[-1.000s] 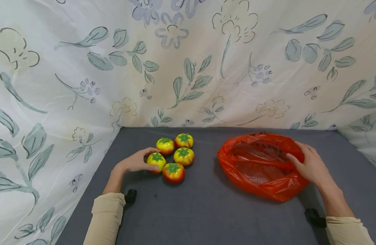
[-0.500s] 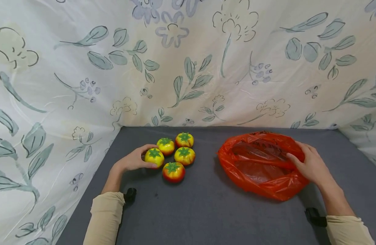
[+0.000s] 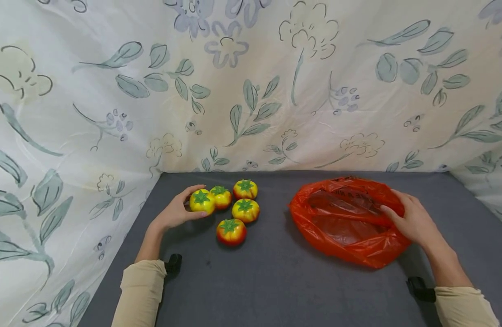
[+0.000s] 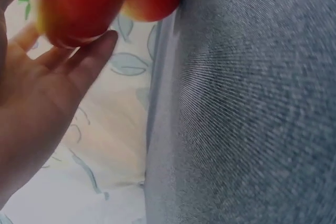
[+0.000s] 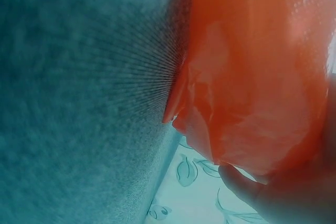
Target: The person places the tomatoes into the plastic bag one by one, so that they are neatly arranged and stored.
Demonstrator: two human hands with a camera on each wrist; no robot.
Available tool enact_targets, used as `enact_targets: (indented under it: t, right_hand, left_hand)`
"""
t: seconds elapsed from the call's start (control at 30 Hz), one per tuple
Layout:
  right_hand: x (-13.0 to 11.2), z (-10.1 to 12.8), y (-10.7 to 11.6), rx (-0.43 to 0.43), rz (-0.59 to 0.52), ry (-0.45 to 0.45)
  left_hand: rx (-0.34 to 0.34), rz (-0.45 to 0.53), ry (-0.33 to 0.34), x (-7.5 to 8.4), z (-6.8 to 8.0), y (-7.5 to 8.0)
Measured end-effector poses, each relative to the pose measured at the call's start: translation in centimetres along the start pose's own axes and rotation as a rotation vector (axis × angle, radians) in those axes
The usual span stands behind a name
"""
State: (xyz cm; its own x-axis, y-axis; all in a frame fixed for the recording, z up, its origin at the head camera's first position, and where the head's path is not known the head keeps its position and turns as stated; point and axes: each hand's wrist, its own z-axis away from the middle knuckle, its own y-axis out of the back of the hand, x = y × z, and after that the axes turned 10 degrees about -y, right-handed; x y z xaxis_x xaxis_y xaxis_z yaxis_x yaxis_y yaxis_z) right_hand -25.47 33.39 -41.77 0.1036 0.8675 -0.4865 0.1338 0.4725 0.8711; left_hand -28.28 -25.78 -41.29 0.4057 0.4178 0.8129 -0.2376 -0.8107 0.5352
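Note:
My left hand (image 3: 178,211) grips a yellow-red toy tomato (image 3: 202,201) with a green top, lifted a little off the grey table (image 3: 275,281). In the left wrist view its red underside (image 4: 79,3) rests against my fingers (image 4: 84,61). Three more tomatoes lie beside it: one just right of it (image 3: 222,197), one behind (image 3: 245,189) and one in the middle (image 3: 245,210). A redder tomato (image 3: 231,231) lies nearest me. My right hand (image 3: 410,220) holds the rim of an open red plastic bag (image 3: 345,222), also seen in the right wrist view (image 5: 252,77).
A floral cloth (image 3: 251,91) hangs behind the table and down both sides. Black wrist straps (image 3: 173,262) sit at my cuffs. Bare grey surface lies between the tomatoes and the bag.
My left hand has closed round the left tomato and raised it up and slightly back from the cluster. My right hand and the bag have stayed in place.

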Motion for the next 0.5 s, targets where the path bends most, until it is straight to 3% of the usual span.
enact_targets:
  t: [0.27,0.5]
  right_hand:
    - [0.2,0.1,0.0,0.016,-0.005,0.027]
    - [0.1,0.2,0.1,0.007,-0.01,0.0]
  left_hand:
    - [0.176,0.106,-0.072,0.8,-0.6,-0.6]
    - [0.213,0.21,-0.122,2.1,-2.5,-1.4]
